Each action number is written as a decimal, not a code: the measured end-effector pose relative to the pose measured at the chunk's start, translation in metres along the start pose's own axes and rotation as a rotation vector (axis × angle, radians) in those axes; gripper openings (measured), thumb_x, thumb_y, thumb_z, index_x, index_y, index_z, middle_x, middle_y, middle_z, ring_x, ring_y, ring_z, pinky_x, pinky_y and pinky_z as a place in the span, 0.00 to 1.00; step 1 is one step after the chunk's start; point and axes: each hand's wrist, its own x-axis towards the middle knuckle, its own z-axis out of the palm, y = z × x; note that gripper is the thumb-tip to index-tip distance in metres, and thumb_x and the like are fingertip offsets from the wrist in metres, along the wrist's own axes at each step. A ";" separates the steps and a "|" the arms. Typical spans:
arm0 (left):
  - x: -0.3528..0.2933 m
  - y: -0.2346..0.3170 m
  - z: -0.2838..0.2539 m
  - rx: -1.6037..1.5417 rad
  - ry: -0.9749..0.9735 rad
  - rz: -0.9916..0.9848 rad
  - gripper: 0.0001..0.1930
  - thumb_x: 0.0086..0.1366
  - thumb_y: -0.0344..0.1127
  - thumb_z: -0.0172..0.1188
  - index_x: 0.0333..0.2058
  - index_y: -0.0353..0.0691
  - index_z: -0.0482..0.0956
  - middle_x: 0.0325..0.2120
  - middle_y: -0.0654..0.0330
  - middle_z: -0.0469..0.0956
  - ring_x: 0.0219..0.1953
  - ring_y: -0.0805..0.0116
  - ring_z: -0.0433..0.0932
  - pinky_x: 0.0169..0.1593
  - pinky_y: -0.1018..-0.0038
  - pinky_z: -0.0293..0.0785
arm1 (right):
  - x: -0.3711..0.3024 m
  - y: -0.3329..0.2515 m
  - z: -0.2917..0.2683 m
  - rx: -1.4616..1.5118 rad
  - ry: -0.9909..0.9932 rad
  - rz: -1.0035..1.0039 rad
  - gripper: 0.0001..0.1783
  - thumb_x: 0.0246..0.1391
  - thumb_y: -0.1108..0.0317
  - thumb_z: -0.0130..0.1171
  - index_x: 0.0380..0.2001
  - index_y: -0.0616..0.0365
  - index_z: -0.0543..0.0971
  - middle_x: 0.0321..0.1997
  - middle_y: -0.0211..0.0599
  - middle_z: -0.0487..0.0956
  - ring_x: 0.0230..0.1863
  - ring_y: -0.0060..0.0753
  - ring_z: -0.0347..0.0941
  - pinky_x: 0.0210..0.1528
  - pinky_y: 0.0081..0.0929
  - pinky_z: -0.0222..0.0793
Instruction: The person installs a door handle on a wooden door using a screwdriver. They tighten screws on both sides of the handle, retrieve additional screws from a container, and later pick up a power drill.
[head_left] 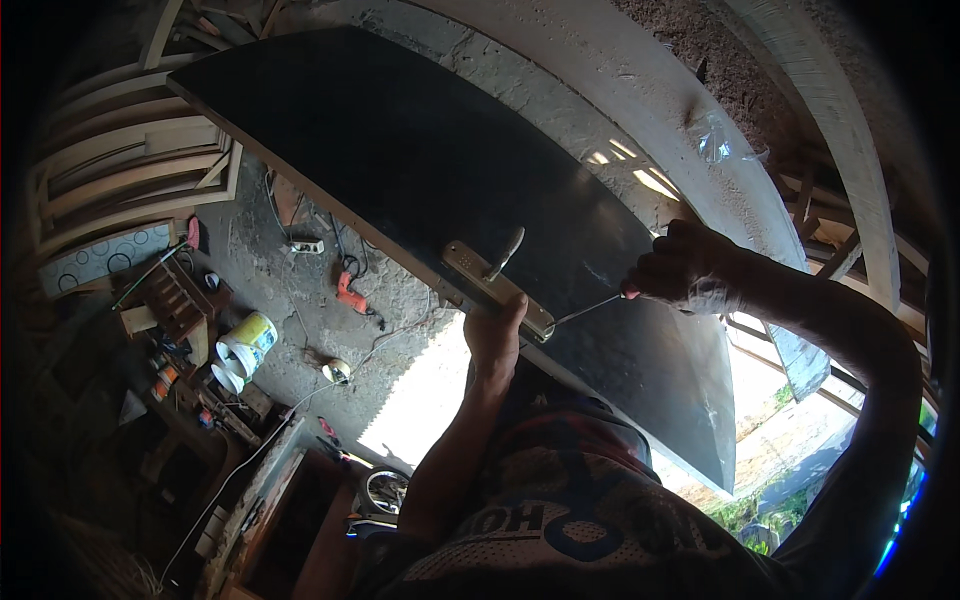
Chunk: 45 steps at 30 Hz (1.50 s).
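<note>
A dark door panel (390,140) lies slantwise in front of me, with a light edge facing my side. Near that edge sits a metal door handle (505,252) on a long backplate (470,268). My left hand (493,335) is closed round the door edge and the lower part of the backplate, thumb on top; its other fingers are mostly hidden. My right hand (685,270) is in a fist round a screwdriver, whose handle it mostly covers. The thin screwdriver shaft (590,308) reaches left, its tip at the backplate's lower end.
On the rough floor to the left lie an orange power drill (350,290), a power strip (306,246) and cables. A yellow-and-white bucket (248,340) stands beside cluttered wood and tools. Wooden frames (140,170) lean at upper left; a large pale board (700,130) runs along the right.
</note>
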 end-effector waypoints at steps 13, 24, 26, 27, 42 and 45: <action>0.002 -0.007 0.002 -0.050 0.013 0.023 0.18 0.59 0.38 0.74 0.42 0.29 0.84 0.38 0.56 0.84 0.40 0.67 0.81 0.48 0.70 0.76 | 0.020 0.007 -0.015 0.341 -0.350 0.209 0.14 0.54 0.64 0.70 0.41 0.52 0.78 0.42 0.29 0.83 0.41 0.29 0.83 0.40 0.28 0.78; 0.002 -0.009 -0.001 -0.004 -0.019 0.016 0.18 0.60 0.37 0.73 0.44 0.29 0.83 0.38 0.55 0.84 0.41 0.67 0.81 0.49 0.70 0.76 | 0.042 0.019 -0.011 0.723 -0.643 0.594 0.11 0.63 0.54 0.63 0.41 0.47 0.79 0.31 0.34 0.79 0.38 0.31 0.81 0.35 0.31 0.74; 0.001 -0.004 -0.001 0.006 -0.011 -0.002 0.18 0.60 0.36 0.73 0.43 0.29 0.83 0.38 0.55 0.84 0.41 0.67 0.81 0.48 0.70 0.76 | 0.028 0.009 -0.007 0.436 -0.401 0.351 0.11 0.62 0.53 0.64 0.40 0.46 0.79 0.29 0.32 0.77 0.36 0.31 0.80 0.34 0.30 0.73; 0.003 -0.002 0.000 -0.006 -0.017 0.008 0.18 0.60 0.36 0.73 0.43 0.29 0.83 0.39 0.55 0.84 0.41 0.67 0.81 0.48 0.70 0.76 | 0.022 0.006 -0.008 0.291 -0.266 0.231 0.12 0.62 0.52 0.64 0.40 0.45 0.79 0.28 0.31 0.76 0.36 0.32 0.79 0.34 0.31 0.73; 0.002 -0.006 0.004 -0.009 0.049 0.057 0.16 0.59 0.39 0.72 0.35 0.29 0.86 0.30 0.54 0.86 0.34 0.65 0.84 0.42 0.68 0.77 | 0.024 0.003 -0.020 0.310 -0.237 0.230 0.16 0.63 0.52 0.62 0.33 0.52 0.75 0.33 0.35 0.75 0.37 0.40 0.78 0.38 0.41 0.74; 0.001 -0.007 0.003 0.007 0.059 0.045 0.16 0.58 0.39 0.73 0.35 0.29 0.86 0.30 0.53 0.86 0.34 0.63 0.85 0.43 0.68 0.78 | 0.022 0.006 -0.022 -0.221 -0.125 -0.108 0.11 0.60 0.54 0.65 0.36 0.46 0.77 0.31 0.30 0.76 0.35 0.28 0.78 0.35 0.30 0.74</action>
